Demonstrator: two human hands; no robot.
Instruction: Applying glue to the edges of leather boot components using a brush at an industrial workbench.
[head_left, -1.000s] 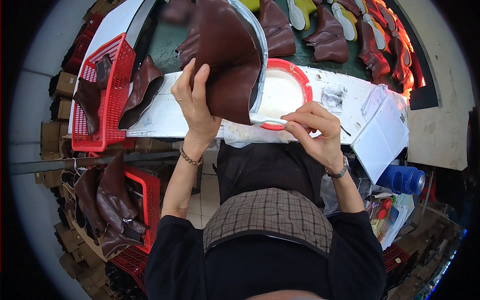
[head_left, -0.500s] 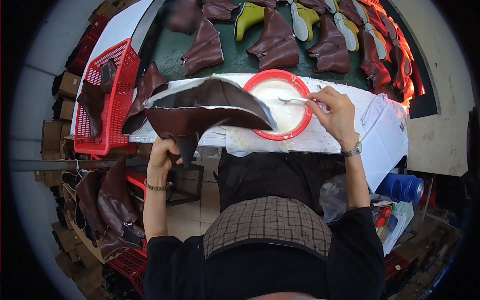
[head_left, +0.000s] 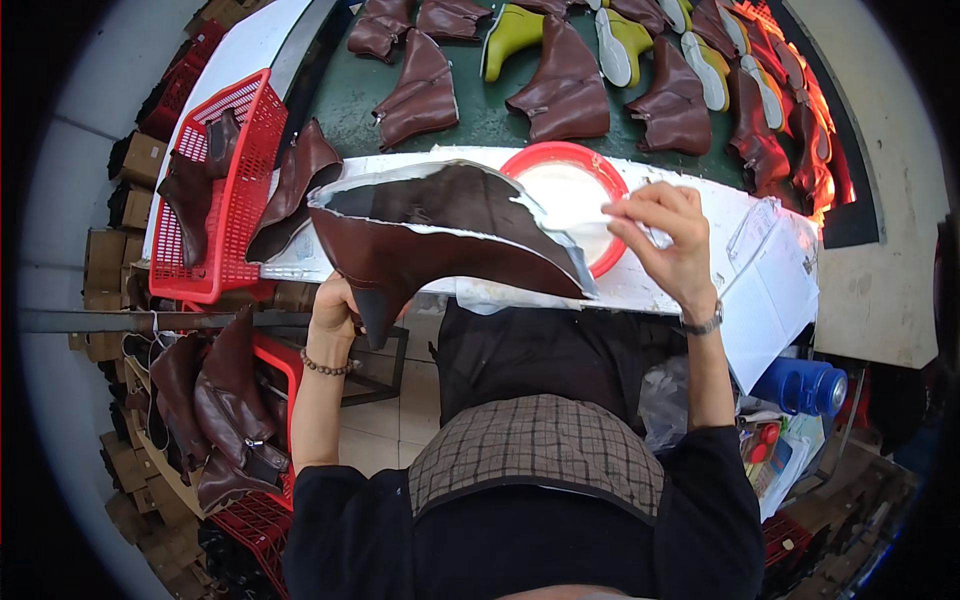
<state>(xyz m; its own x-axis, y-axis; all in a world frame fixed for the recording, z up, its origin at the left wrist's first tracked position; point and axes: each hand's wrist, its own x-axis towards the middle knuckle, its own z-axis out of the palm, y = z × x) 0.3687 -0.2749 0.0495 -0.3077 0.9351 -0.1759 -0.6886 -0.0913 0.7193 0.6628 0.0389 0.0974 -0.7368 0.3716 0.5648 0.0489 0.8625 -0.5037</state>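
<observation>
My left hand (head_left: 335, 305) grips a brown heeled boot upper (head_left: 440, 245) from below, near its heel, and holds it sole side up in front of me. The sole side shows a dark inner area with a pale glued rim. My right hand (head_left: 670, 240) pinches a thin brush (head_left: 590, 222) whose tip lies at the toe end of the boot, over a red bowl (head_left: 600, 165) of white glue. The bowl stands on a white bench (head_left: 690, 290) and the boot hides part of it.
Several brown boot uppers (head_left: 565, 85) and yellow-green ones (head_left: 515, 35) lie on a green belt (head_left: 350, 100) behind the bench. A red basket (head_left: 235, 190) with boots hangs at the left, more boots and a red crate (head_left: 225, 400) below. A blue container (head_left: 810, 385) stands at the right.
The boot has swung from upright before me down to a level, sole-up pose and spread wider. My right hand came out of the bowl and brought the brush to the boot's toe end.
</observation>
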